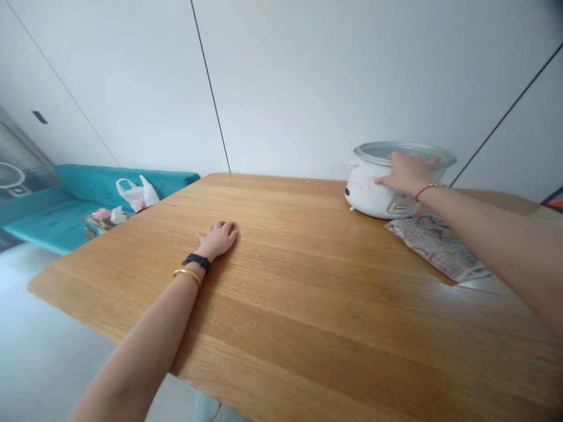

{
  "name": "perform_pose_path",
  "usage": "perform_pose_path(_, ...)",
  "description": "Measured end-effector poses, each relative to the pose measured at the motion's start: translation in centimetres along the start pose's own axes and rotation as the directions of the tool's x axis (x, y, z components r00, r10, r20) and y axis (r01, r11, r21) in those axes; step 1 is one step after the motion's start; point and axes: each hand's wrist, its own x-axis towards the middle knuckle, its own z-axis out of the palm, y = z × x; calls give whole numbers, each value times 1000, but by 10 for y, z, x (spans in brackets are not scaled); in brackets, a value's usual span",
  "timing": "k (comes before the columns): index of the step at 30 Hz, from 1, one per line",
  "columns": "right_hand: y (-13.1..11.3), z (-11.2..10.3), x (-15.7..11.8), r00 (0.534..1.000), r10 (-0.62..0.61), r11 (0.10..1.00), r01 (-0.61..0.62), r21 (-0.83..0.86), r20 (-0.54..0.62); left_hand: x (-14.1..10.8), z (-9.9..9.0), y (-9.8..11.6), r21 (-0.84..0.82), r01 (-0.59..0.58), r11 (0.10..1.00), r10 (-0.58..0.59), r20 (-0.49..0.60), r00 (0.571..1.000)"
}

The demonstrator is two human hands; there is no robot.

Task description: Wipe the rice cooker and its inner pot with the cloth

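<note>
A white rice cooker (pixel 367 189) without a lid stands upright near the table's back edge, on the right. My right hand (pixel 409 173) grips its near rim, the thumb outside on the wall and the fingers over the edge into the opening. What lies inside the cooker cannot be made out. Beneath my right forearm a checked, patterned cloth (pixel 440 246) lies beside the cooker. My left hand (pixel 217 239) rests flat on the wooden table (pixel 281 281), palm down with fingers spread, holding nothing.
Behind the table rises a white panelled wall (pixel 285 88). To the left, beyond the table edge, is a teal sofa (pixel 74 181) with a white plastic bag (pixel 137 193) and other small items near it. A fan (pixel 11 176) is partly visible at the far left.
</note>
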Motion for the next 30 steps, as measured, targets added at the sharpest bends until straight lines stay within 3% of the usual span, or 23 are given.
perform_pose_path(5,-86,-24,-21,992,-116,993,114,44,48,2,0,0,-9,16,1000,-16,1,1000)
perform_pose_path(8,-150,-31,-28,983,-178,975,171,144,41,1,0,-1,-54,47,997,-48,-13,999)
perform_pose_path(10,-192,-34,-28,965,-262,917,242,317,21,-2,-2,-1,-106,58,993,-64,-57,996)
perform_pose_path(12,-229,-37,-27,919,-393,787,355,505,-33,-6,-7,3,-156,34,987,-56,-138,989)
perform_pose_path(15,-261,-44,-32,826,-519,458,488,743,-222,-14,-19,18,-164,-64,984,13,-297,955)
perform_pose_path(16,-264,-46,-36,812,-505,373,511,775,-292,-16,-25,26,-140,-105,985,50,-348,936)
perform_pose_path(18,-259,-45,-50,823,-415,314,529,788,-387,-19,-39,45,-69,-171,983,125,-432,893)
perform_pose_path(21,-230,-24,-82,885,-263,398,461,793,-383,-17,-65,76,48,-240,970,234,-465,854)
perform_pose_path(25,-186,29,-127,952,-270,597,281,751,-142,-3,-93,109,162,-329,930,366,-454,812)
perform_pose_path(28,-161,62,-150,947,-314,744,201,638,67,10,-105,120,252,-386,887,460,-418,784)
perform_pose_path(30,-146,74,-158,938,-322,794,194,576,129,18,-108,120,289,-397,871,486,-386,784)
